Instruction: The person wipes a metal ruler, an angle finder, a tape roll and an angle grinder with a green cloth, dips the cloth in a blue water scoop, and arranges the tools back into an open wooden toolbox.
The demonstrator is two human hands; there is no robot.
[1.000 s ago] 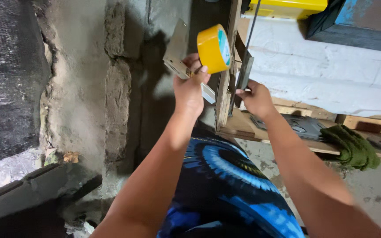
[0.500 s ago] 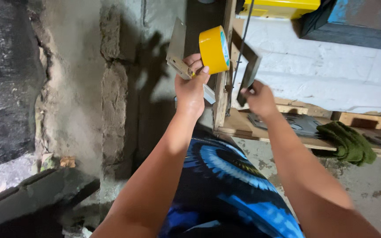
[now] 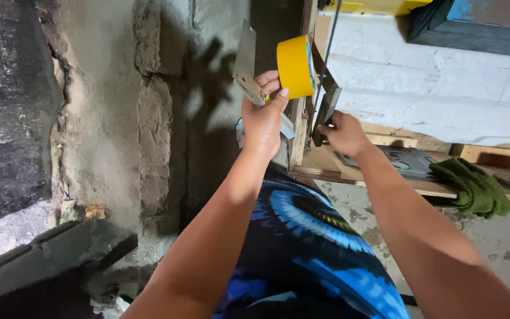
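Left hand: the left hand [image 3: 262, 118] is raised in front of the wooden post [image 3: 298, 127], fingers curled shut around two things at once, a yellow tape roll [image 3: 295, 67] and a flat metal plate [image 3: 247, 65].
Tape roll: it is kept up near the fingertips, its side against the post's edge, apparently so that it stays within reach while the other hand is busy (whether a finger passes through its core cannot be told).
Metal plate: it is pinched under the thumb side of the same hand and stands out to the upper left, tilted, clear of the rough wall [image 3: 107, 118].
Right hand: the right hand [image 3: 342, 133] is closed on the lower end of a dark flat bar [image 3: 326, 109], which leans close beside the post; the grip is taken low, seemingly to steady or steer the bar.
Arms: both forearms are stretched up and forward from the body, the left nearly straight, the right angled in from the right side, wrists near each other on either side of the post.
Nearby: a green cloth [image 3: 473, 189] lies on the wooden shelf [image 3: 385, 183] to the right, well apart from both hands; a thin dark cable [image 3: 329, 44] runs down just beside the post.
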